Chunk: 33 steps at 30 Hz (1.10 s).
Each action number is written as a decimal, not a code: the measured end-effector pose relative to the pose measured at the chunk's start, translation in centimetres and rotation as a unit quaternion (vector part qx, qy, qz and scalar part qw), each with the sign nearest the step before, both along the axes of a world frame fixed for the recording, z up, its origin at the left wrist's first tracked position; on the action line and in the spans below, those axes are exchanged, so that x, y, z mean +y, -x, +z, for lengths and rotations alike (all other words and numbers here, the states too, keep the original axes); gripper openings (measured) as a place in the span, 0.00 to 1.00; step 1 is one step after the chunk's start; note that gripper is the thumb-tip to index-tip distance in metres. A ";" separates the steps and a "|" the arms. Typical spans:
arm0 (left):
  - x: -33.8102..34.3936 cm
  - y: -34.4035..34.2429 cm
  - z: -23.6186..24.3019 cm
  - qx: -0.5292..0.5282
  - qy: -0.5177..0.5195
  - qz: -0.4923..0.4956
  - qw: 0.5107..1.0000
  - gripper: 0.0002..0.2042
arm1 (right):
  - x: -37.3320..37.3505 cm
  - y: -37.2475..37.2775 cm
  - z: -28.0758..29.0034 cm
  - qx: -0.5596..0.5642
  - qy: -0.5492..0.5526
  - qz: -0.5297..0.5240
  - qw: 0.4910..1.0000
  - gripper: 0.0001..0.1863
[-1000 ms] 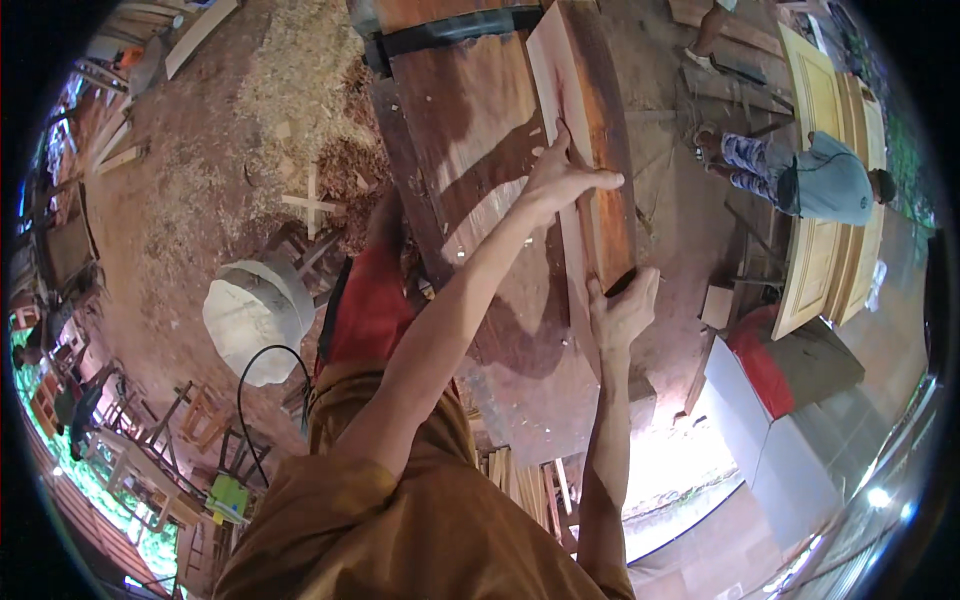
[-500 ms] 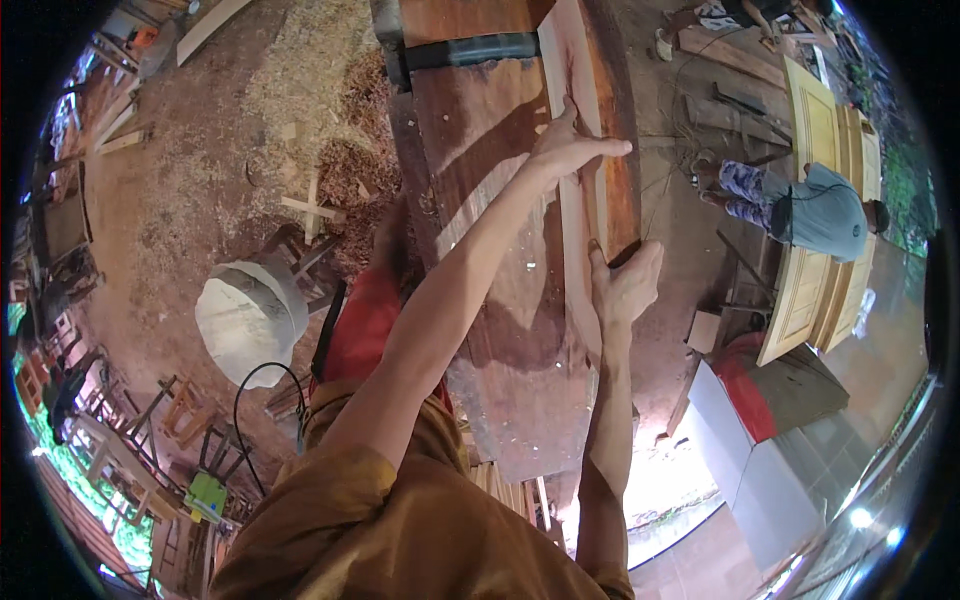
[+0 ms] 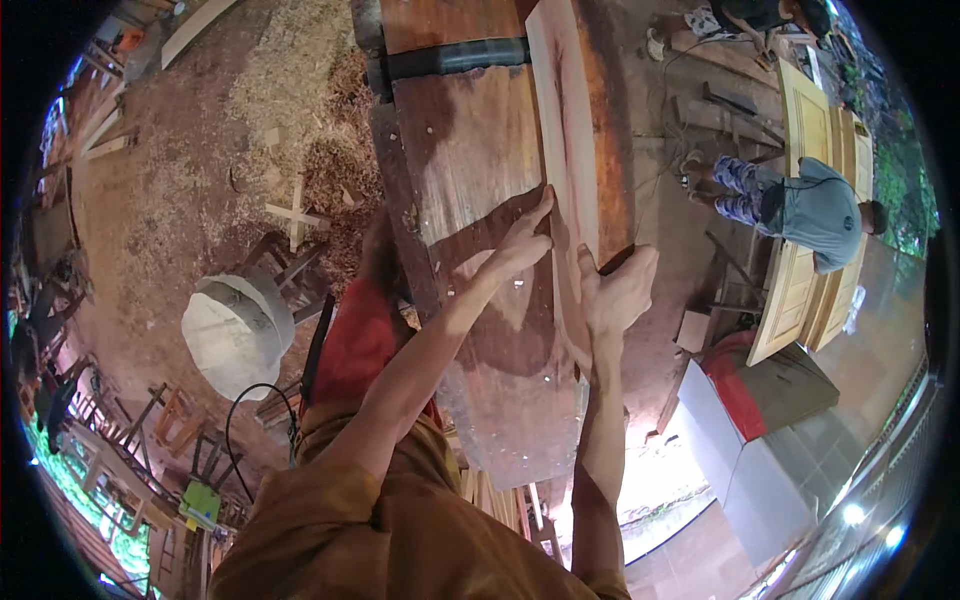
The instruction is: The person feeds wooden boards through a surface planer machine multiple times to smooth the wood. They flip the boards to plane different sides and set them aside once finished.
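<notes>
A long pale wooden board [image 3: 566, 120] stands along the right side of a wooden machine bed [image 3: 490, 420], against a brown upright plank [image 3: 612, 170]. My left hand [image 3: 522, 246] is beside the board's left side, index finger stretched forward and touching or nearly touching it, the other fingers partly bent. Near the board's closer end, my right hand [image 3: 620, 288] grips from the right, thumb against the board and fingers bent over the plank's side. Ahead of both hands, a dark cylinder [image 3: 460, 57] crosses a gap in the bed.
Wood shavings [image 3: 345, 170] and a wooden cross piece [image 3: 297, 213] lie on the floor to the left. Nearby stands a pale rounded container [image 3: 235, 335]. At right, a person in a grey shirt [image 3: 820, 215] leans over wooden door panels [image 3: 790, 290]. Boxes [image 3: 750, 470] sit at lower right.
My left hand has drawn back toward me, from spread over the board to beside its left side. The right hand stays near the board's closer end. The view has shifted slightly.
</notes>
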State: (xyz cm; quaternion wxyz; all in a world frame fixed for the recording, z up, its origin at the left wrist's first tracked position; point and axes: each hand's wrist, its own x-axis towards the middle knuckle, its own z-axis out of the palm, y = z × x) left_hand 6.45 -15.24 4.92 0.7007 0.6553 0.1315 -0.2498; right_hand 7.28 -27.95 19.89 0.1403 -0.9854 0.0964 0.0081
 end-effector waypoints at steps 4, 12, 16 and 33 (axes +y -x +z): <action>1.0 -2.0 1.9 0.053 0.035 -0.003 0.998 0.48 | 0.1 -1.2 -0.1 0.000 0.005 0.008 1.000 0.32; 2.1 -4.7 1.8 0.046 0.016 0.009 0.999 0.45 | 2.0 -4.0 0.2 -0.003 0.016 0.014 1.000 0.31; 2.2 -5.3 -1.7 -0.022 -0.007 0.032 0.999 0.45 | 3.4 -5.7 0.1 0.001 0.010 0.023 1.000 0.31; -3.7 7.1 -2.4 -0.008 0.182 -0.009 0.983 0.55 | 6.4 -11.7 -1.0 -0.030 0.079 0.032 0.996 0.34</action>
